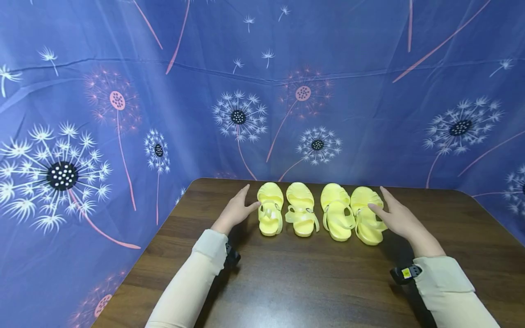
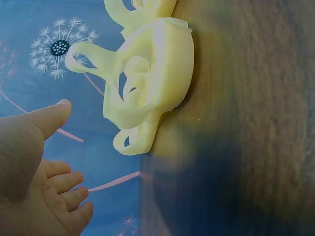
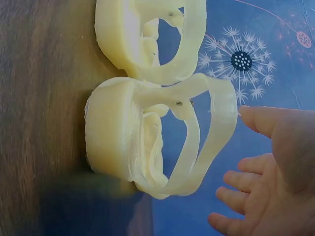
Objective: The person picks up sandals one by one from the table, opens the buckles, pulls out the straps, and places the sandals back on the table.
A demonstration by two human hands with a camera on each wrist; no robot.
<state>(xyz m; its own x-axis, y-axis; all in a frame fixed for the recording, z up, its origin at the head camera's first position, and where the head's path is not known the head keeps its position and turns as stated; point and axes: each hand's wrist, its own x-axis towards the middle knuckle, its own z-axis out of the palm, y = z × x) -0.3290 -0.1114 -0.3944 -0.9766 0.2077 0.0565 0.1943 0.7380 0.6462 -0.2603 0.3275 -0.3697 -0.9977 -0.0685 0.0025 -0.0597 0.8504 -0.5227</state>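
Note:
Two pairs of yellow jelly sandals stand in a row on the wooden table, toes toward the back in the head view. My left hand [image 1: 235,210] is beside the leftmost sandal [image 1: 270,192], fingers extended and thumb toward its strap. At the other end of the row, my right hand [image 1: 399,219] has its thumb by the rightmost sandal [image 1: 370,236], fingers straight. Between them stand a second sandal [image 1: 299,193] and a third sandal [image 1: 333,193]. In the left wrist view, a loose strap sticks up from the near sandal [image 2: 172,69]. The right wrist view shows the near sandal's heel [image 3: 110,130] and looped straps.
The brown table [image 1: 295,282] reaches back to a blue cloth [image 1: 188,105] printed with dandelions, which hangs behind it and along the left side. Dark wrist cameras sit under both cream sleeves [image 1: 184,282].

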